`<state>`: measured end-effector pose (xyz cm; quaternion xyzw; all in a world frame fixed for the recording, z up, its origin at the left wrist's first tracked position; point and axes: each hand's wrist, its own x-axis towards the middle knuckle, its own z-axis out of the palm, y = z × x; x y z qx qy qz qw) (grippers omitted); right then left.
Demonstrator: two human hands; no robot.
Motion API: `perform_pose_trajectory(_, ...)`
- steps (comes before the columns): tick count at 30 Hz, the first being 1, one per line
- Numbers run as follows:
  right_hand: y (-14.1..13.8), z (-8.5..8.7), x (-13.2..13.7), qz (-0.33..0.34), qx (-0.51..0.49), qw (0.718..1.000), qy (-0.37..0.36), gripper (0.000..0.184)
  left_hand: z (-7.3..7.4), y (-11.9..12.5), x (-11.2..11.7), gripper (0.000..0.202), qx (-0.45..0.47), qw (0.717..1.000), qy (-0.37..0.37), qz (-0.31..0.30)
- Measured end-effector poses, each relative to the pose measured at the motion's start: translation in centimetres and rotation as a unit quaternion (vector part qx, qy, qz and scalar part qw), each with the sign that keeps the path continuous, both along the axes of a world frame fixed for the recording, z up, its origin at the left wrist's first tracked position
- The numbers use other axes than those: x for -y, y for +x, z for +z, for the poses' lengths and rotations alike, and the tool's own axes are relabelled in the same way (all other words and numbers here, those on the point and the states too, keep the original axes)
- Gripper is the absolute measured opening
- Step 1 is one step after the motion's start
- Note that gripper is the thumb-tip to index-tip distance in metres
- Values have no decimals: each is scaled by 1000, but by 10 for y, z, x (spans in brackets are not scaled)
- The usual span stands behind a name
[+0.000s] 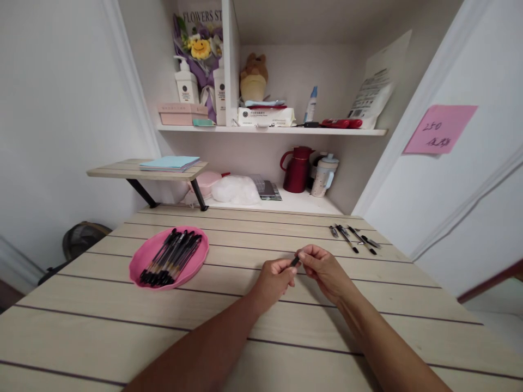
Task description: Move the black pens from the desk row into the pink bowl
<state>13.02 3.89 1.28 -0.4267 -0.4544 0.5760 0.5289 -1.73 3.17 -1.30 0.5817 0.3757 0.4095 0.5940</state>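
Both hands meet above the middle of the wooden desk [229,310]. A short dark piece, which looks like part of a black pen [295,261], runs between their fingertips. My left hand [274,279] pinches its lower end, fingers curled. Thumb and forefinger of my right hand [322,268] close on its upper end; the fingers hide the rest. To the left, a pink scalloped tray [203,256] holds a bundle of black-capped pens [174,256]. Beyond my right hand, several loose pens and pen parts [347,238] lie on the desk.
A small raised shelf [106,170] carrying blue paper [169,163] stands at the back left. Behind the desk are a red thermos jug [298,170], a pale tumbler [324,177] and a white fluffy item [236,189]. An upper shelf [318,131] holds bottles and a plush toy.
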Motion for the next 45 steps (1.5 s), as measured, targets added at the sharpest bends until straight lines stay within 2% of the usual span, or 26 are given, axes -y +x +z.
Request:
perform_pose_trajectory(4, 1, 1, 1, 31, -5, 999, -7, 33, 0, 0, -1, 32, 3, 1000, 0, 5)
perform_pose_trajectory(12, 0, -1, -1, -9, 18, 1000, -5, 32, -2, 0, -1, 30, 8, 1000, -2, 2)
perform_pose_trajectory(19, 1, 0, 1, 23, 21, 1000, 2, 31, -1, 1, -1, 30, 12, 1000, -7, 8)
perform_pose_trajectory(21, 7, 1, -5, 44, 43, 998, 6, 34, 0, 1, -1, 32, 28, 999, -24, 20)
perform_pose_trajectory(23, 19, 1, -20, 28, 112, 993, 16, 35, 1, 0, -2, 36, 56, 996, -52, 42)
perform_pose_trajectory(25, 39, 2, -43, -50, 257, 965, 33, 27, 2, -1, -3, 40, 85, 991, -77, 61)
perform_pose_trajectory(26, 50, 3, -57, -99, 358, 928, 39, 25, 2, -1, -4, 42, 95, 989, -86, 69)
perform_pose_trajectory(27, 62, 5, -70, -138, 479, 866, 37, 24, 2, -1, -5, 42, 102, 988, -92, 73)
perform_pose_trajectory(28, 73, 6, -82, -160, 600, 783, 25, 24, 1, -2, -5, 43, 104, 987, -97, 76)
perform_pose_trajectory(29, 83, 7, -93, -177, 634, 752, 16, 24, 1, -2, -6, 43, 104, 987, -100, 77)
perform_pose_trajectory(31, 96, 8, -110, -189, 678, 710, 2, 25, 0, -1, -7, 43, 102, 987, -103, 75)
perform_pose_trajectory(34, 98, 2, -124, -182, 707, 683, -10, 24, -2, -1, -9, 44, 108, 986, -105, 71)
perform_pose_trajectory(38, 86, -9, -133, -165, 736, 657, -17, 25, -2, 0, -10, 46, 112, 985, -111, 73)
perform_pose_trajectory(45, 76, -11, -126, -157, 754, 638, -18, 29, -4, 0, -11, 45, 116, 986, -106, 63)
